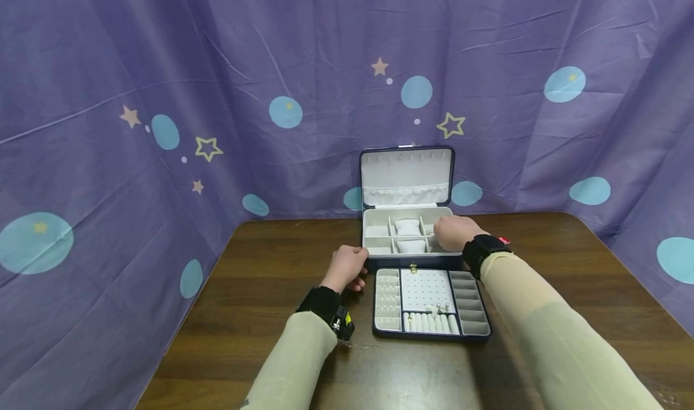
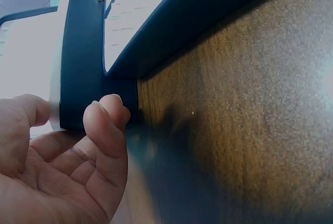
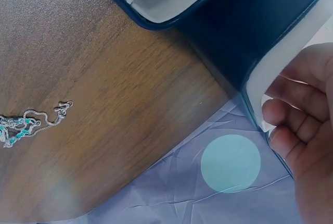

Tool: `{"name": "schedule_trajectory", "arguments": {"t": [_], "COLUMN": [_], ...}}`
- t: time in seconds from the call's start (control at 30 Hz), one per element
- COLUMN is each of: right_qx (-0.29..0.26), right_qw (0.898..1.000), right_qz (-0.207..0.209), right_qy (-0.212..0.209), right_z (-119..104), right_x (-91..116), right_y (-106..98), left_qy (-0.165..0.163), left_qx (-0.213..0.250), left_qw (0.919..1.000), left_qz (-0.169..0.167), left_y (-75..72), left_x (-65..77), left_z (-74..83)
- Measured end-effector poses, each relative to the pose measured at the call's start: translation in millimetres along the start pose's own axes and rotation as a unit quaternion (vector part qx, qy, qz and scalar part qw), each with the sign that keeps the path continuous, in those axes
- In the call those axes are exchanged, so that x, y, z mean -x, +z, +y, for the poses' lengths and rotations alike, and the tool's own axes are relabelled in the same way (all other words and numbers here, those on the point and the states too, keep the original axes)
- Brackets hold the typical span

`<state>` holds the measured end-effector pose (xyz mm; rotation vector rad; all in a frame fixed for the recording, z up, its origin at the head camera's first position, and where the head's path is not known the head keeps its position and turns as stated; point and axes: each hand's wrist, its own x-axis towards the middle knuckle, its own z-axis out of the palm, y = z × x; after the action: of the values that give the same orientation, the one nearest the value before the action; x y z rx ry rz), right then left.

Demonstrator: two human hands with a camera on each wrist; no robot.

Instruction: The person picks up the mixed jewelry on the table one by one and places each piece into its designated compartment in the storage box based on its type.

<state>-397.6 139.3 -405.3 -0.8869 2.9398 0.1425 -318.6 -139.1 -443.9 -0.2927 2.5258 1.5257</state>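
Note:
A dark blue jewelry box [image 1: 412, 263] stands with its white-lined lid [image 1: 406, 175] raised at the back. My left hand [image 1: 346, 268] holds its front left corner; in the left wrist view the thumb [image 2: 36, 109] lies at the rim and the other fingers curl beside the outer wall. Over on the right, my right hand [image 1: 457, 232] reaches into a right-hand compartment, fingers [image 3: 291, 114] bent inside the white wall. I cannot tell whether it holds anything, as the fingertips are partly hidden. Two white cushions [image 1: 410, 246] sit in the middle compartments.
In front of the box lies a jewelry tray [image 1: 431, 336] with small pearl pieces [image 1: 441, 307] and ring rolls [image 1: 431, 323]. A fine chain [image 1: 362, 347] is on the table by the left wrist. A silver chain with teal stones [image 3: 21, 125] lies on the right. Behind hangs a purple curtain [image 1: 325, 157].

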Motion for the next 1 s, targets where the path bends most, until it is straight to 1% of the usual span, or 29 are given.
{"name": "schedule_trajectory", "arguments": {"t": [0.2,0.43,0.67,0.8,0.9,1.0], "right_qx": [-0.002,-0.020,-0.023,-0.029,-0.026,-0.014], "right_qw": [1.000,0.998,0.999,0.998,0.997,0.998], "right_qz": [-0.017,-0.044,-0.044,-0.059,-0.064,-0.054], "right_qy": [0.011,0.027,0.010,0.022,0.020,0.006], "right_z": [0,-3,-1,2,2,2], "right_x": [-1,1,-2,-4,-4,-1], "right_y": [0,-2,6,9,7,2], "left_qy": [0.001,0.000,-0.001,-0.001,-0.001,-0.001], "left_qx": [-0.001,-0.004,-0.006,-0.008,-0.011,-0.013], "left_qw": [1.0000,1.0000,1.0000,1.0000,0.9999,0.9999], "left_qz": [0.001,-0.001,0.000,0.001,0.001,0.002], "left_y": [-0.1,-0.2,0.0,0.3,0.1,-0.2], "left_x": [0.2,1.2,1.6,1.3,1.2,1.8], "left_z": [-0.1,1.0,1.4,0.9,0.8,1.2]}}
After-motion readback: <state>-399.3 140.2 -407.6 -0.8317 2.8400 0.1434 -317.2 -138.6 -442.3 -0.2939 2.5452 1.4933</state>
